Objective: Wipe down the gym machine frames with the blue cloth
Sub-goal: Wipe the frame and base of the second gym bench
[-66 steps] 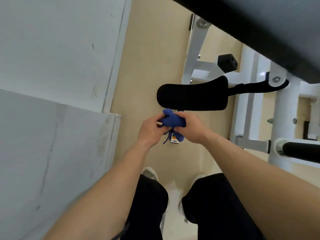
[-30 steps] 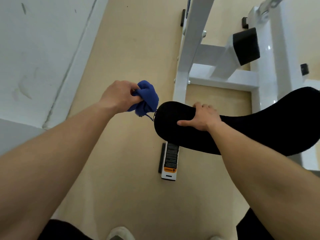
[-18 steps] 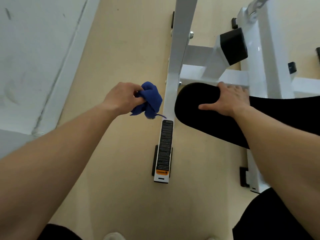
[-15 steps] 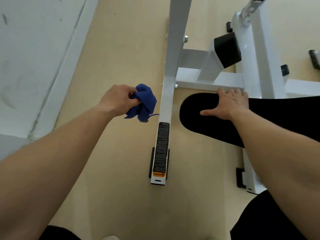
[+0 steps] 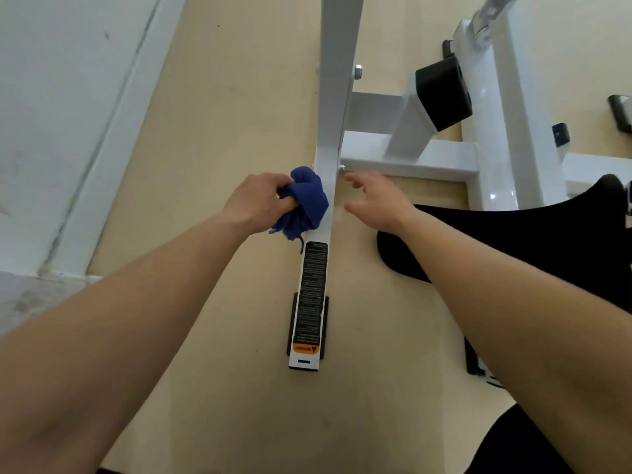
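Nearest me, both my bare forearms reach forward over a tan floor [image 5: 222, 114]. Between them a white frame bar [image 5: 333, 97] runs away from me along the floor, its near end covered by a long black label [image 5: 309, 295]. Just past the label's far end, my left hand [image 5: 254, 200] has its fingers curled tight round a bunched blue cloth [image 5: 306, 203], which touches the bar's left edge. My right hand [image 5: 376, 203] hovers just right of the bar, fingers spread and loose, gripping nothing. Under my right forearm lies a black pad [image 5: 547, 241]. Farther off, a white crossbar [image 5: 410, 162] meets the frame bar, beside a black end cap [image 5: 443, 92]. A pale wall [image 5: 61, 97] borders the floor's left edge.
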The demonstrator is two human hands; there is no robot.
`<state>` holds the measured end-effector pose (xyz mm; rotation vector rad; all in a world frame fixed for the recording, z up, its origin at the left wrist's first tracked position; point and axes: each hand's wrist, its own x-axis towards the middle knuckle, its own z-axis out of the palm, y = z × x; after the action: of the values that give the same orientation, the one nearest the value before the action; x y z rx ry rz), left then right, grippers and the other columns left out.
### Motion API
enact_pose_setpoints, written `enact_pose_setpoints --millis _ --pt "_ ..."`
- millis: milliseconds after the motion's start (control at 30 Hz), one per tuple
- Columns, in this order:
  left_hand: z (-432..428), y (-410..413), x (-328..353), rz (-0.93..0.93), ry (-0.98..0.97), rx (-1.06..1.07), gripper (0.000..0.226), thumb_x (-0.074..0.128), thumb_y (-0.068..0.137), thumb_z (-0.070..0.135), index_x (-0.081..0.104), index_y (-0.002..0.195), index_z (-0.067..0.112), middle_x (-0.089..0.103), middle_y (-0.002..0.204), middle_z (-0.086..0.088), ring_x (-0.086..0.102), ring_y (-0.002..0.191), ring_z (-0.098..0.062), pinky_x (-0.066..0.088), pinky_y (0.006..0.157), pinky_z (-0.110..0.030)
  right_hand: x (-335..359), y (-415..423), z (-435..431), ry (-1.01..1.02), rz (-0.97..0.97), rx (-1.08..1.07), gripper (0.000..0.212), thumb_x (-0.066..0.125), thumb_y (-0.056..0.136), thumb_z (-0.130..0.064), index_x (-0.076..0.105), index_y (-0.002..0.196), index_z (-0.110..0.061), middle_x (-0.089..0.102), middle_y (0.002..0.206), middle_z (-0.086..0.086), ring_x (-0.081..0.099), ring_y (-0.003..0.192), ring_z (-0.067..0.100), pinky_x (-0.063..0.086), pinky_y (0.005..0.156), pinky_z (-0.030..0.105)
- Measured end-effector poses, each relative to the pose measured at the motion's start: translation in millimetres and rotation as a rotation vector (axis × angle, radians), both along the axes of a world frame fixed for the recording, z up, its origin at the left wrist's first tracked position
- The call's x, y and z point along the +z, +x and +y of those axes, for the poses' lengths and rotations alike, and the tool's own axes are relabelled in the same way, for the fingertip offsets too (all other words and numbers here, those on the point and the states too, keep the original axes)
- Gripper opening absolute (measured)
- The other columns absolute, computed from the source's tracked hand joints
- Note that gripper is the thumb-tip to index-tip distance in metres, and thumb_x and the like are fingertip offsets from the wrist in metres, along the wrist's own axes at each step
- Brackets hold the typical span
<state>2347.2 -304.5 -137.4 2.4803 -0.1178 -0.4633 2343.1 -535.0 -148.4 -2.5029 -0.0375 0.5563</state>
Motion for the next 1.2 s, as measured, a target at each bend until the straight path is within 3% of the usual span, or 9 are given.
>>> enact_pose_setpoints --millis 133,233,400,600,733,833,967,1100,1200 --pt "-8.7 -3.8 -6.4 -0.023 -0.034 0.024 0.020 0.058 0.092 0.029 0.066 0.107 0.019 0.069 0.098 0.002 0.063 0.086 -0.023 0.052 0.079 -0.039 -11.0 -0.2 37.1 0.254 0.137 0.035 0.051 0.069 0.081 -0.023 0.054 0.130 -0.026 0.067 0.107 -0.006 0.064 0.095 0.012 0.053 0.086 0.033" --pt "-7.5 -3.4 -5.8 -0.079 -0.034 0.049 0.023 0.061 0.090 0.030 0.062 0.111 0.021 0.069 0.094 0.000 0.063 0.084 -0.023 0.052 0.078 -0.040 -11.6 2.9 42.4 0.257 0.066 0.011 0.035 0.071 0.083 -0.019 0.060 0.116 -0.020 0.067 0.091 -0.006 0.064 0.083 0.011 0.047 0.068 0.025" --pt "-0.3 -0.7 7.2 -0.232 0.078 0.030 0.026 0.061 0.090 0.033 0.045 0.104 0.018 0.065 0.091 -0.002 0.061 0.077 -0.030 0.050 0.069 -0.042 9.5 7.1 20.5 0.265 0.026 -0.051 0.025 0.069 0.083 -0.019 0.061 0.107 -0.023 0.069 0.090 -0.004 0.065 0.080 0.012 0.049 0.070 0.026" --pt "0.7 -4.4 0.6 -0.487 0.257 -0.039 0.013 0.058 0.092 0.020 0.051 0.101 0.015 0.060 0.092 0.001 0.054 0.081 -0.023 0.040 0.061 -0.036 22.0 13.1 7.5 0.271 -0.118 -0.203 0.027 0.065 0.089 -0.015 0.056 0.114 -0.022 0.063 0.089 -0.006 0.061 0.080 0.007 0.049 0.068 0.022" --pt "-5.0 -18.5 -29.8 -0.253 0.169 0.027 0.017 0.060 0.088 0.019 0.054 0.103 0.015 0.061 0.100 -0.002 0.056 0.086 -0.023 0.042 0.068 -0.035 -15.5 -3.0 21.7 0.201 -0.062 -0.224 0.018 0.059 0.093 -0.008 0.059 0.104 -0.022 0.061 0.081 -0.008 0.058 0.077 0.004 0.049 0.071 0.023" --pt "-21.7 -39.4 -44.6 0.077 -0.048 0.127 0.018 0.063 0.087 0.026 0.054 0.099 0.016 0.063 0.090 0.000 0.061 0.082 -0.022 0.047 0.068 -0.032 -42.6 -25.9 42.2 0.261 0.123 -0.309 0.019 0.059 0.096 -0.023 0.057 0.116 -0.020 0.060 0.097 -0.004 0.059 0.092 0.016 0.045 0.076 0.028" --pt "-37.8 -49.7 -49.0 0.295 -0.278 0.387 0.031 0.048 0.099 0.036 0.041 0.120 0.014 0.057 0.092 0.002 0.054 0.072 -0.010 0.039 0.045 -0.014 -71.5 -45.3 60.0 0.424 0.251 -0.704 0.045 0.050 0.095 -0.050 0.049 0.125 -0.017 0.062 0.117 0.005 0.060 0.104 0.024 0.049 0.095 0.041" --pt "-46.9 -43.0 -73.8 0.294 -0.075 0.355 0.050 0.030 0.101 0.053 0.054 0.122 0.014 0.065 0.109 -0.006 0.061 0.094 -0.025 0.048 0.079 -0.033 -93.5 -63.9 68.9 0.597 0.306 -0.787 0.046 0.039 0.098 -0.058 0.064 0.112 -0.022 0.070 0.106 0.001 0.065 0.099 0.021 0.050 0.097 0.046" --pt "-59.7 -34.1 -92.4 0.256 -0.065 0.371 0.048 0.027 0.105 0.044 0.060 0.113 0.010 0.063 0.104 -0.005 0.059 0.096 -0.026 0.042 0.081 -0.032 -99.4 -54.0 74.1 0.746 0.250 -0.842 0.040 0.040 0.100 -0.052 0.069 0.106 -0.025 0.073 0.104 -0.001 0.067 0.099 0.018 0.053 0.095 0.042"
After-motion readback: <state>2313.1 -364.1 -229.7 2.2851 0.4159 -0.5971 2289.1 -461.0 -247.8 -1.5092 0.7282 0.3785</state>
